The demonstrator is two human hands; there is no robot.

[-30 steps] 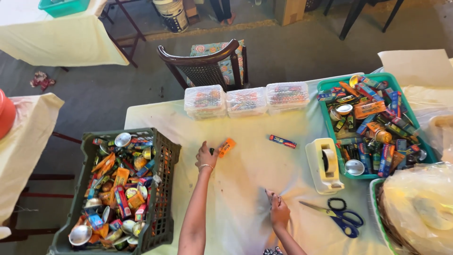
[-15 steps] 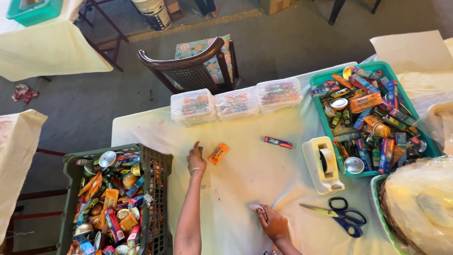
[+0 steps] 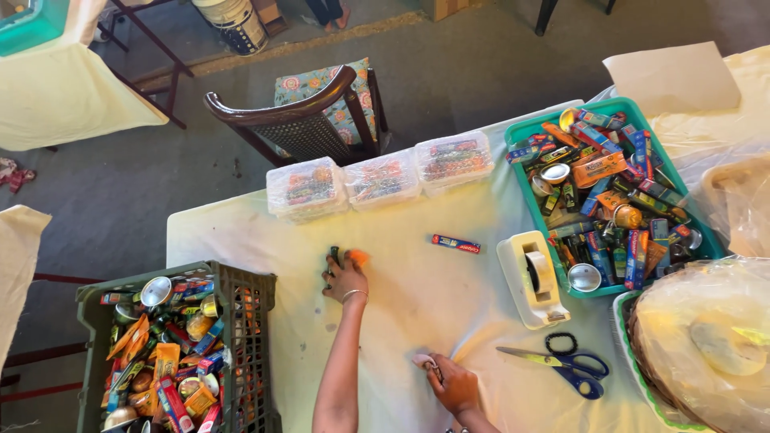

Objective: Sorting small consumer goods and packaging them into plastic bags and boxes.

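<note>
The person's left hand lies stretched out on the pale tablecloth, its fingers curled around a small orange packet with a dark end showing at the fingertips; the packet sits on the cloth below the row of lidded boxes. The right hand is near the bottom edge of the table, clenched on something small and pale that it presses to the cloth; what that thing is cannot be told. To the left of the left arm stands a dark green slatted crate, heaped with mixed small goods: bright wrappers, tubes, round tins and metal lids. Along the far edge of the table three clear plastic boxes stand side by side with lids on, each packed with colourful small items. At the right a teal tray holds a jumble of tubes, flat boxed packets and round tins. Just beside its near corner stands a white tape dispenser, and a single red and blue tube lies alone on the cloth between the dispenser and the clear boxes. Blue-handled scissors lie near the right hand, and a basket wrapped in clear plastic fills the lower right corner.
</note>
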